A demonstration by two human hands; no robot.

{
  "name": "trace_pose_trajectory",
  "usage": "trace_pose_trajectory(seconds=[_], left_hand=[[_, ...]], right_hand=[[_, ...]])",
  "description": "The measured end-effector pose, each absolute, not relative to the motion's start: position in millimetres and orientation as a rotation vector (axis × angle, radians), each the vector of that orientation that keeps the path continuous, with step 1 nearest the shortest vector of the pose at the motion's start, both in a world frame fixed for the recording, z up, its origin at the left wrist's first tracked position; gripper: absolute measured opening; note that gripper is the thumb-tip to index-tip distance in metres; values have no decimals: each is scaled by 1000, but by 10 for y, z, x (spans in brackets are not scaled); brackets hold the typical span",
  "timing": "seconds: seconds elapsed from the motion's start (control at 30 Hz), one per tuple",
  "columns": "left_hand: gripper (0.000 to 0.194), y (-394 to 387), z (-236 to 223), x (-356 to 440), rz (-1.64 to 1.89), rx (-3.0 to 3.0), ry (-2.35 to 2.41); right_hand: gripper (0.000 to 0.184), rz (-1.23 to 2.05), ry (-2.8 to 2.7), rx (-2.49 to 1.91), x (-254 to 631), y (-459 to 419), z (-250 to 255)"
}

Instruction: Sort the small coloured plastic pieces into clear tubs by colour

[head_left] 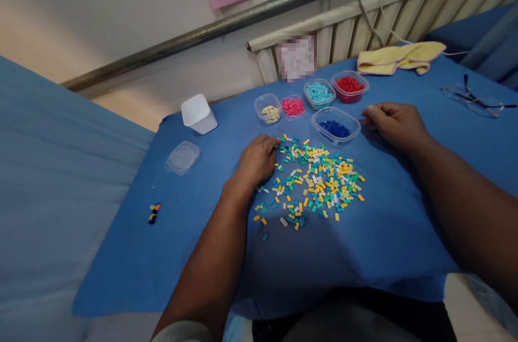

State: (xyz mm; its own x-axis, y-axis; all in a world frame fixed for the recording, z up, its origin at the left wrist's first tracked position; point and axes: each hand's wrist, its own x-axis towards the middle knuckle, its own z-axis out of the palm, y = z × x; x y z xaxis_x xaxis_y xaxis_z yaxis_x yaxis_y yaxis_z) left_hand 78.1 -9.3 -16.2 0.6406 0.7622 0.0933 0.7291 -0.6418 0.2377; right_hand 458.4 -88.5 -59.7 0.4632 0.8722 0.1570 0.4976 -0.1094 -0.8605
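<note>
My left hand (258,159) rests at the left edge of a loose pile of small plastic bricks (319,180) in yellow, green, teal and white. Its fingers are curled together at the pile's upper left, and whatever they may pinch is too small to make out. To the right of a clear tub with dark blue bricks (334,128), my right hand (395,122) has its thumb and fingers closed, close to the tub's rim. Anything between those fingertips is hidden. Behind the pile stand clear tubs of cream pieces (271,112), pink pieces (293,107), turquoise pieces (319,94) and red pieces (349,86).
At the left are a white tub (199,114), a clear lid (183,157) and a small cluster of dark, yellow and red pieces (154,213). A yellow cloth (399,59) and eyeglasses (477,102) lie at the right of the blue-covered table (194,255). A radiator (364,18) stands behind.
</note>
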Motion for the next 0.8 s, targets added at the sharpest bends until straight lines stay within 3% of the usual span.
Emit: trace_pose_trajectory(seconds=[0.17,0.6,0.8], left_hand=[[37,-131,-86,798,121,2709,1323],[53,-98,-58,697,79,2646,1223],[37,-63,-60,664,94,2607,1224]], right_hand=[[37,491,-1172,-1761,4595,-884,-615],[38,497,-1162,-1759,4568,-905,-582],[37,481,-1179,-1774,4582,-904,-590]])
